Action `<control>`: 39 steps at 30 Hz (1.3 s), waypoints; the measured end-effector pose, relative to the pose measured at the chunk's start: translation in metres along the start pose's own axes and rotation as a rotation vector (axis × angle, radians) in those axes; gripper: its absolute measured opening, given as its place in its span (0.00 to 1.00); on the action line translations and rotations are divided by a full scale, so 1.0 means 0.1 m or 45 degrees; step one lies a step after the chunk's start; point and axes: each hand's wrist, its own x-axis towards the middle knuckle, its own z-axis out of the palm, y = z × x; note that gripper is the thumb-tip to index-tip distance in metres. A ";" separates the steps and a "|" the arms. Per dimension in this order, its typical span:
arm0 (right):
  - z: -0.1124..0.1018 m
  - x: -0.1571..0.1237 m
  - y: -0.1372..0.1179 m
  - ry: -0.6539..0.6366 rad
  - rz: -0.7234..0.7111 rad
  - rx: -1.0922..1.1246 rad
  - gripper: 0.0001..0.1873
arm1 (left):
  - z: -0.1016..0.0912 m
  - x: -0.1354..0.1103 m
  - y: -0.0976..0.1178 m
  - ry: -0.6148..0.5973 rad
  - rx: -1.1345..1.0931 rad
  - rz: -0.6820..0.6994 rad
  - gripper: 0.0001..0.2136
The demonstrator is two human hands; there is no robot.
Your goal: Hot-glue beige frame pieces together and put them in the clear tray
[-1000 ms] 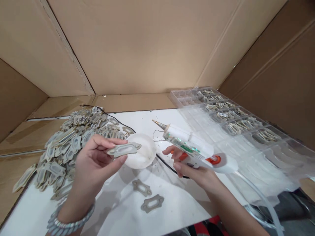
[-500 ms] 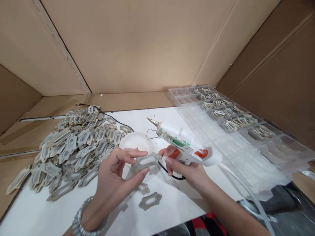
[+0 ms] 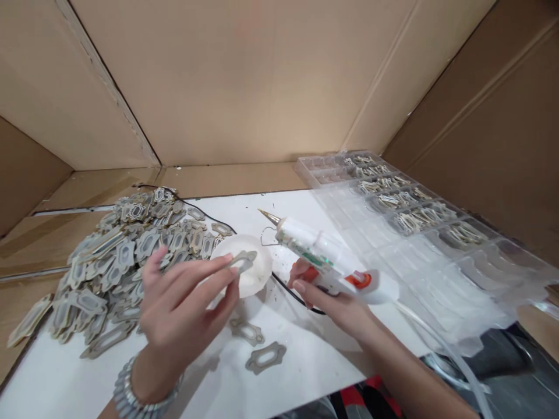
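My left hand (image 3: 183, 302) pinches a flat grey frame piece (image 3: 241, 259) with an oval cut-out and holds it over a small white bowl (image 3: 252, 273). My right hand (image 3: 325, 297) grips a white glue gun (image 3: 321, 253) with an orange trigger, its brass nozzle pointing up and to the left, a little to the right of the frame piece. Two more frame pieces (image 3: 265, 356) lie flat on the white board (image 3: 288, 372) below my hands. A large heap of the same pieces (image 3: 117, 262) sits to the left.
A clear plastic compartment tray (image 3: 419, 233) holding finished pieces stretches along the right. A black cord (image 3: 205, 214) runs across the board behind the bowl. Cardboard walls (image 3: 262, 81) enclose the back and both sides. A clear tube (image 3: 445, 343) trails from the gun.
My left hand dropped the frame piece toward my right hand, then lifted it back left over the bowl. The glue gun shifted slightly left and lower.
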 end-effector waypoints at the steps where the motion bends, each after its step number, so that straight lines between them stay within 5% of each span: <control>1: 0.00 0.00 -0.01 0.012 -0.038 -0.073 0.12 | -0.05 0.01 -0.04 0.024 0.116 0.098 0.12; 6: 0.02 -0.02 -0.01 0.061 -0.244 -0.218 0.11 | -0.21 0.06 -0.13 0.076 0.624 0.512 0.07; 11: 0.00 -0.01 0.06 -0.117 -0.503 -0.338 0.05 | -0.18 0.10 -0.04 0.164 0.650 0.552 0.11; 17: 0.01 -0.01 0.02 -0.195 -0.436 -0.309 0.09 | -0.16 0.10 0.02 0.186 0.583 0.463 0.12; 28: 0.01 0.06 0.16 -0.183 -0.608 -0.363 0.06 | -0.21 0.09 -0.03 0.111 0.905 0.929 0.13; 39: 0.02 0.05 0.10 -0.184 -0.548 -0.346 0.08 | -0.24 0.04 -0.03 0.059 1.007 0.908 0.15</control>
